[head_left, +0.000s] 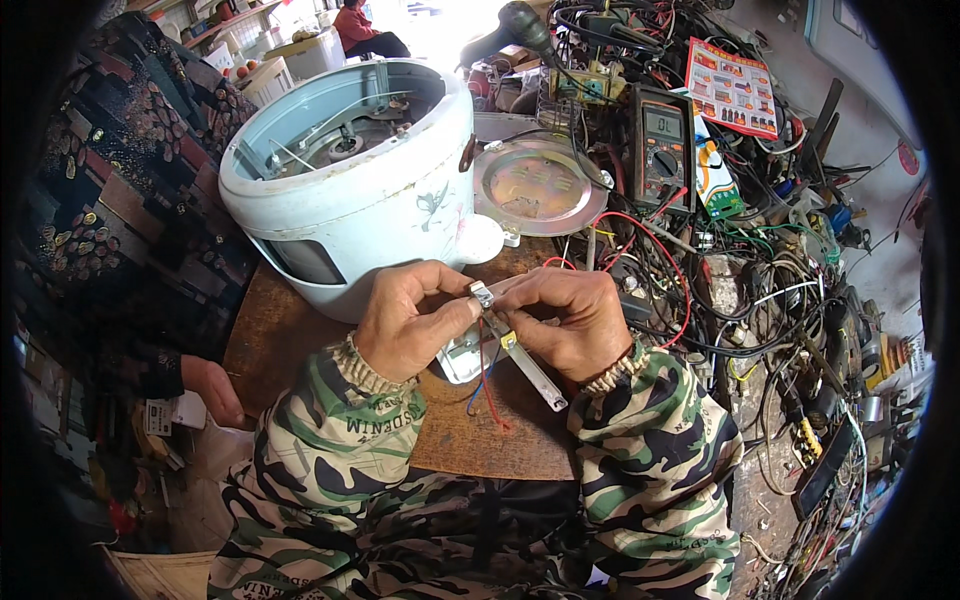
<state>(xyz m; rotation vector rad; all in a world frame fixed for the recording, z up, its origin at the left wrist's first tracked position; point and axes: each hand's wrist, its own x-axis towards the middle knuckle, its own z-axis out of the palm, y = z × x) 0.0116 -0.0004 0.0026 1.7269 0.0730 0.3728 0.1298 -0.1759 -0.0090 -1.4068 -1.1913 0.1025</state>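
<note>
Between the fingertips of my two hands is a small silvery metal part [482, 294]. My left hand [412, 318] pinches it with thumb and forefinger, while my right hand [568, 312] closes on its other side. A flat metal strip [537, 375] with a yellow bit at its top slants down below my right fingers. I cannot tell whether it is joined to the pinched part. A red wire [489, 392] and a blue wire [474, 394] dangle beneath, ending over the wooden board. Behind them, partly hidden, lies a white plastic piece [459, 364].
A round white rice cooker body [370, 220], lidless, stands just beyond my left hand on the wooden board [480, 445]. A metal disc [537, 188] lies behind. To the right are a multimeter [663, 148] and heaped cables [780, 320]. At left, another person's hand [212, 389] rests near the board's edge.
</note>
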